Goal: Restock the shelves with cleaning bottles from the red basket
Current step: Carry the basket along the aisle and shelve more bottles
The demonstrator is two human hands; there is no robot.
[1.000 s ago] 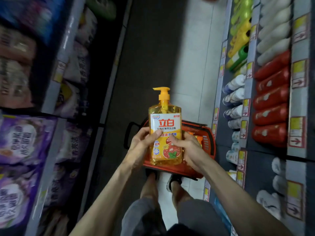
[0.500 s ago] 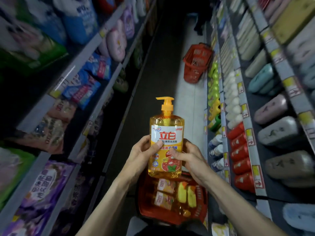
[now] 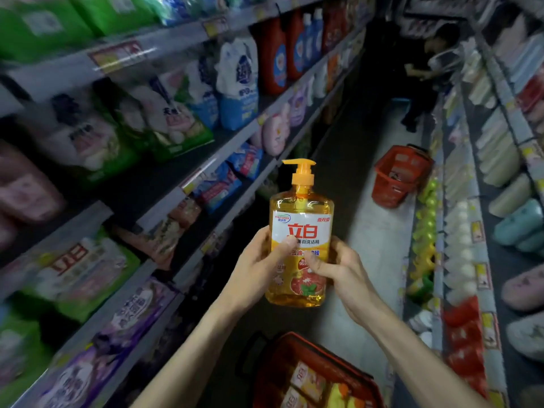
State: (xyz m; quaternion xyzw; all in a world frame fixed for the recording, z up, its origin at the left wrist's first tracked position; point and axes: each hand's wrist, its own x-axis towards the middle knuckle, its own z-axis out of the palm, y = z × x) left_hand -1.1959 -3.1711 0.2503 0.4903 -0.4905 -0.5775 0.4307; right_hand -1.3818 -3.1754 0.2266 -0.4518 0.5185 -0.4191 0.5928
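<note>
A person stands in a dim shop aisle and holds up a clear plastic pump bottle of orange-yellow liquid (image 3: 300, 248), with an orange pump top and a white and orange label. The bottle is upright, slightly tilted, label towards the camera, in mid-air between the two hands. The left hand (image 3: 260, 262) grips the bottle's left side, its thumb lying across the label. The right hand (image 3: 338, 269) grips the right side a little lower, its thumb pressed on the lower part of the label. The fingers of both hands curl round behind the bottle, out of sight. The hands are close together, clamped on the bottle from either side.

Directly below the hands, near the person's body, sits a red plastic shopping basket (image 3: 338, 359). It holds more yellow bottles lying down (image 3: 309, 381), only partly in view.

Left of the hands run grey metal shelves (image 3: 206, 169) stacked with soft refill bags in green, purple, pink and blue. Right of the hands, a second run of shelves (image 3: 478, 251) carries rows of red bottles (image 3: 462, 322), white bottles (image 3: 459, 231) and yellow-green bottles (image 3: 424, 231).

Beyond the hands and to the right, a second red basket (image 3: 394, 184) rests on the pale floor (image 3: 374, 245), tilted against the right-hand shelves. Far beyond it, another person (image 3: 424, 75) in dark clothing stands at those shelves.
</note>
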